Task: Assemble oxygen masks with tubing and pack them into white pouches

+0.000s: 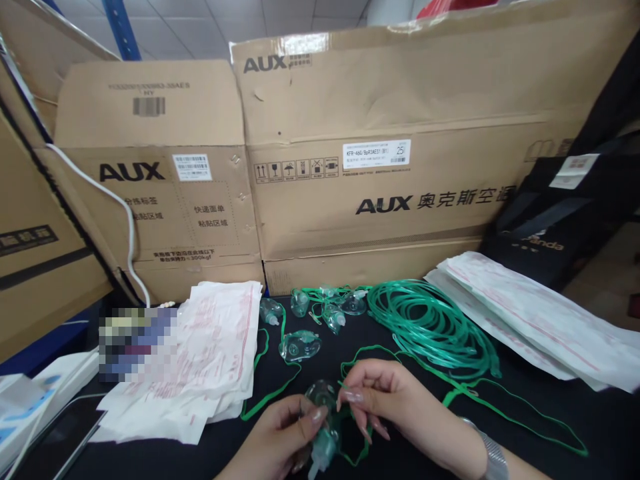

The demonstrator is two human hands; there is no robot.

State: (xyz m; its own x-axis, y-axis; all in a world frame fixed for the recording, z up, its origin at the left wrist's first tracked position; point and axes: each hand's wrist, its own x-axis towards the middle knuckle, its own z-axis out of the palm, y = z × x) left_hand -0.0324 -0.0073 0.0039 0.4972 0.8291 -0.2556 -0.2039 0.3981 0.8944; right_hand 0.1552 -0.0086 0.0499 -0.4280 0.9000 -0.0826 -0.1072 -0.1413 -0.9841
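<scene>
My left hand [280,437] grips a clear green-tinted plastic mask [323,420] low at the table's front edge. My right hand [387,400] pinches the green elastic strap [360,363] at the mask's top. Several more clear masks [300,345] lie just behind on the black table [550,413]. To the right of them rests a coil of green tubing [430,323].
Stacks of white paper pouches lie at left [210,347] and at right [525,313]. Large AUX cardboard boxes [380,160] wall the back. A black bag [565,213] leans at right. A white cable [125,213] hangs at left, above a blurred patch.
</scene>
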